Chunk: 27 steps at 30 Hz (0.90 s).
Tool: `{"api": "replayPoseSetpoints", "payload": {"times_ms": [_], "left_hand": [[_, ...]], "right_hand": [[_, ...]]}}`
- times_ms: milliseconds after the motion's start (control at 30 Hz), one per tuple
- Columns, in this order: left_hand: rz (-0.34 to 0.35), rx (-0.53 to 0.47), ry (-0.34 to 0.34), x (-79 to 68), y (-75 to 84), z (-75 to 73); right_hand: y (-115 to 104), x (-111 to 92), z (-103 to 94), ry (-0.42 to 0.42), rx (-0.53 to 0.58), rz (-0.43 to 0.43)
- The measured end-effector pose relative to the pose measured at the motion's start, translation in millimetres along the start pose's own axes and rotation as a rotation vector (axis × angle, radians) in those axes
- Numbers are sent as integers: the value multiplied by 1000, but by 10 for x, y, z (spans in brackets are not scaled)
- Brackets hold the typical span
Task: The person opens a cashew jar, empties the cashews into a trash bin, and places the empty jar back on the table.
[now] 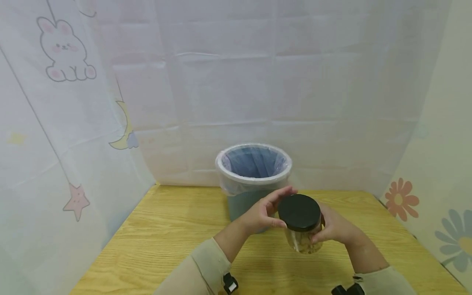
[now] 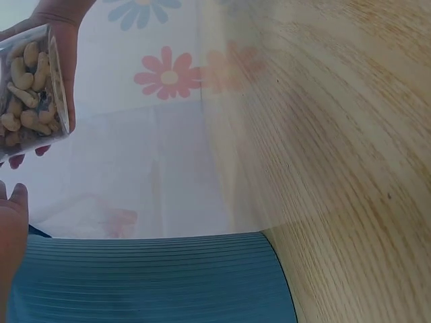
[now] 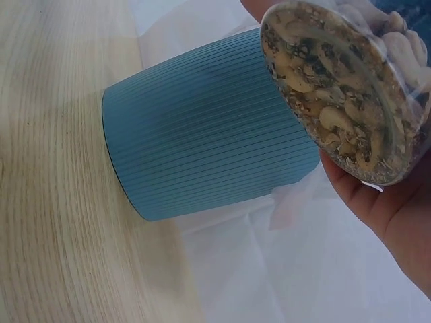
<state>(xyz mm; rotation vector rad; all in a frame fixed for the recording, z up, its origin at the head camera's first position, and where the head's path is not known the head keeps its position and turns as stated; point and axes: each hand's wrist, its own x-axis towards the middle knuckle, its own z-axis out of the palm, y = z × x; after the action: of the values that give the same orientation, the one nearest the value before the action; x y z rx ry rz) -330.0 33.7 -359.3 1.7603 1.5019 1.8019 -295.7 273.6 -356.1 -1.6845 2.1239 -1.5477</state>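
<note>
I have the right hand [image 3: 397, 222] at lower right, gripping the jar [image 3: 337, 94] at upper right — its base faces me, nuts [image 3: 333, 120] and crumbs showing through. Mid-frame, the ribbed blue bin [image 3: 202, 134] appears sideways on my feed — base against the table [image 3: 60, 168] at left, white sheet [image 3: 323, 269] below.

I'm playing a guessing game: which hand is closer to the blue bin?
Left. The left hand is just in front of the blue bin; the right hand is farther away, to the right, gripping the jar.
</note>
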Motion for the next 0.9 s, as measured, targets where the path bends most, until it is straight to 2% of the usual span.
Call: {"api": "replayPoseSetpoints", "payload": {"times_ms": [233, 533, 667, 800, 900], "left_hand": [[-15, -2, -28, -7, -2, -7], [-64, -11, -34, 21, 175, 65], [-87, -21, -15, 23, 203, 88], [-122, -25, 27, 7, 88, 81], [-144, 6, 61, 0, 0, 81]], "right_hand": [[-10, -1, 8, -3, -36, 19], [-17, 22, 7, -19, -18, 32], [-7, 17, 9, -20, -20, 31], [1, 3, 7, -16, -29, 27], [4, -19, 0, 2, -20, 66]]}}
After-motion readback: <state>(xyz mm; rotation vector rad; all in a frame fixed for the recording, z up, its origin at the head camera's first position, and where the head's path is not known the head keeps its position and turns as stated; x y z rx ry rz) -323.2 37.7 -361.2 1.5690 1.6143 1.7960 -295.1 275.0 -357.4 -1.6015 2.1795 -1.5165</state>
